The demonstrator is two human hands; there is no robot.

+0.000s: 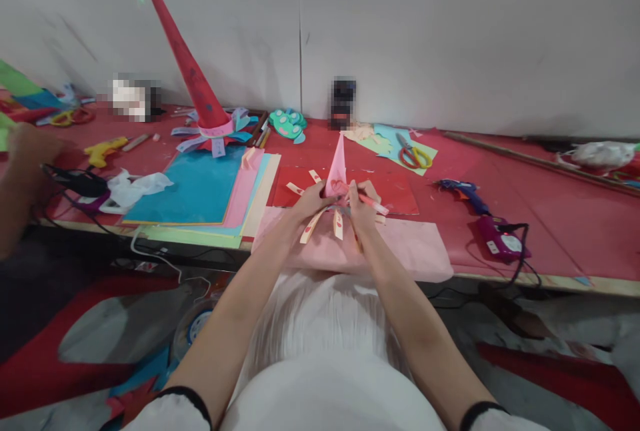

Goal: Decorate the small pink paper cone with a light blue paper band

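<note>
A pink paper cone hat stands in front of me, with a red heart drawn on its side. Cream paper strips with red marks fan out around its base. My left hand grips the cone's lower left side. In my right hand is a red marker, its tip at the heart. Under the hat lie a red sheet and pink paper at the table edge.
A tall red cone hat stands back left, beside stacked coloured sheets. Scissors, a blue glue gun and a purple power socket lie to the right. Another person's arm is at far left, near a yellow glue gun.
</note>
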